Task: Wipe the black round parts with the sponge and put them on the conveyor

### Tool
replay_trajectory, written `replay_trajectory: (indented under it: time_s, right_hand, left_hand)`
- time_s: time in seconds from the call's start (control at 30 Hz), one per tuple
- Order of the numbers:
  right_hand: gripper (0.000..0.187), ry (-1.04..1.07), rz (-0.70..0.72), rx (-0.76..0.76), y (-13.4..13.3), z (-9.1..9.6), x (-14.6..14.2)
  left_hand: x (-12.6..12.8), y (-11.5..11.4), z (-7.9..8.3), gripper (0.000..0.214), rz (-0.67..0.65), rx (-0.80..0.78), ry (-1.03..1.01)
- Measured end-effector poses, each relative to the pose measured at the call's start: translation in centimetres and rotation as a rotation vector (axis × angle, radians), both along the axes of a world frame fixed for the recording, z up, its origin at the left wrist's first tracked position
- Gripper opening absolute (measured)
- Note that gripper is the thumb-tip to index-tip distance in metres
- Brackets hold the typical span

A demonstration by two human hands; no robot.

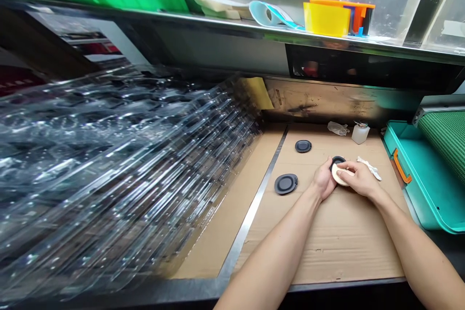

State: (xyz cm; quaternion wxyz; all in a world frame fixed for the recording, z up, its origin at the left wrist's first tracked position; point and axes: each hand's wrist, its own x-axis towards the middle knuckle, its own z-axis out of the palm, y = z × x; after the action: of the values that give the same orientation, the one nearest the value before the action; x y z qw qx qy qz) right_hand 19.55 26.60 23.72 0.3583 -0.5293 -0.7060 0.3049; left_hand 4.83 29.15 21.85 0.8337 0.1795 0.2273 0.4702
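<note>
Over the cardboard-covered bench, my left hand (324, 179) is closed around a round black plastic part (338, 160). A cream-coloured round pad (340, 175) is pinched in my right hand (359, 178) and lies against the black part, covering much of it. Two similar black round parts rest on the cardboard to the left: a nearer one (286, 184) and a farther one (302, 146). Just beyond my right hand lies a crumpled white strip (369, 168), its kind unclear.
Stacked clear plastic trays (119, 169) fill the left side. At the back stand a small pump bottle (360, 132) and a crumpled clear bag (337, 128). A teal bin (428, 189) sits at right beside a green conveyor belt (448, 138). An overhead shelf holds a yellow container (326, 19).
</note>
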Motion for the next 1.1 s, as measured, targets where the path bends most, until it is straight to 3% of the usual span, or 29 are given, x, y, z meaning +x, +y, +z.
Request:
replay_trajectory:
  time_s: [0.07,0.2,0.33,0.5,0.63,0.8,0.97,1.1]
  right_hand:
    - [0.031,-0.065,0.016,-0.006,0.0,0.1,0.5]
    - [0.034,-0.207,-0.192,0.152,-0.4,0.2,0.4]
    - [0.031,-0.309,-0.129,0.182,-0.7,0.4,-0.8]
    - [0.038,-0.469,-0.416,0.224,-0.3,0.2,-2.2]
    - [0.045,-0.635,-0.379,0.258,0.4,-0.3,-4.1]
    - [0.047,-0.739,-0.521,0.194,0.3,-0.2,-3.9]
    - [0.044,-0.717,-0.369,0.220,-0.8,-0.4,-3.8]
    - [0.045,-0.695,-0.512,0.200,-0.1,-0.4,-4.0]
  left_hand:
    - [0.0,0.0,0.0,0.043,0.005,0.008,0.006]
    - [0.1,-0.1,0.3,0.039,0.052,0.018,0.043]
    - [0.0,0.0,0.4,0.042,0.035,-0.014,-0.006]
    - [0.2,0.4,-0.2,0.038,0.068,-0.018,0.001]
    - [0.3,0.5,-0.4,0.040,0.067,-0.030,-0.032]
    - [0.2,0.2,-0.1,0.043,0.094,-0.031,0.039]
    - [0.2,0.1,0.0,0.045,0.057,-0.023,0.019]
    - [0.2,0.1,-0.1,0.046,0.082,-0.014,0.036]
